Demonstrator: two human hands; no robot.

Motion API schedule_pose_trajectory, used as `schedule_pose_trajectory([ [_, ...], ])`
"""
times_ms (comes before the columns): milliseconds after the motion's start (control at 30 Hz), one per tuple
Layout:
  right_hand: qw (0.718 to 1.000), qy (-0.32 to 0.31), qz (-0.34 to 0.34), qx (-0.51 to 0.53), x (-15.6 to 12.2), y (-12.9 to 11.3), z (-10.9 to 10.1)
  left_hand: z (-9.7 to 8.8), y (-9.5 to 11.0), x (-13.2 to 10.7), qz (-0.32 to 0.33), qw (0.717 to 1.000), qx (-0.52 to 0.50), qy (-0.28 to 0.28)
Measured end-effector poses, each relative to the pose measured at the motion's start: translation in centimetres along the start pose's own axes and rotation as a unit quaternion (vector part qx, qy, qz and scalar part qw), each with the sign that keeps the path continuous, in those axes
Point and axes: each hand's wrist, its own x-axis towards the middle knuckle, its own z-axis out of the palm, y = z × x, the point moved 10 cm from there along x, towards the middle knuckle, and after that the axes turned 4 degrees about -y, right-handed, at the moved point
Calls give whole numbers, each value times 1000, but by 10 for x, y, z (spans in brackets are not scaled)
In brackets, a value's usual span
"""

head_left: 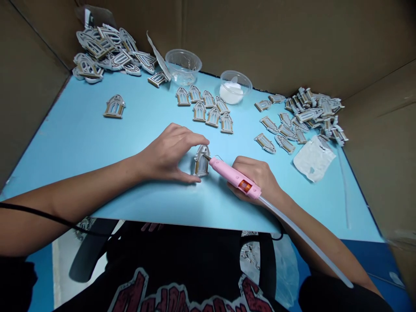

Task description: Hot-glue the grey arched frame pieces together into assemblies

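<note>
Between the thumb and index finger of my left hand (173, 154) stands a small arched window-shaped piece (202, 162), white-grey with gold edging. My left fingers pinch it at its top and bottom. My right hand (256, 175) is wrapped around a pink hot glue gun (232, 175), with a long clear glue stick (305, 240) trailing from its rear. The gun's metal nozzle points left and meets the upper part of the piece, or lies just in front of it. Several similar arched pieces (212, 117) lie grouped just beyond my hands.
Heaps of arched pieces fill the back left (110, 47) and right (312, 112). Two clear plastic tubs (183, 65) stand at the back; the right one (235, 86) holds something white. A white crumpled sheet (313, 159) and a spare glue stick (345, 190) lie right. Cardboard walls surround the blue tabletop (156, 199).
</note>
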Motion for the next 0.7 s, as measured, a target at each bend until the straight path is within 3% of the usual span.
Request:
schedule_pose_trajectory([
  [233, 1000, 4, 13, -12, -1, 3, -2, 1, -6, -1, -19, 1000, -24, -3],
  [500, 1000, 21, -2, -9, -1, 0, -3, -3, -1, 0, 10, 999, -27, 16],
  [700, 1000, 17, 4, -6, 0, 1, -2, -1, -6, 2, -25, 999, -26, -5],
])
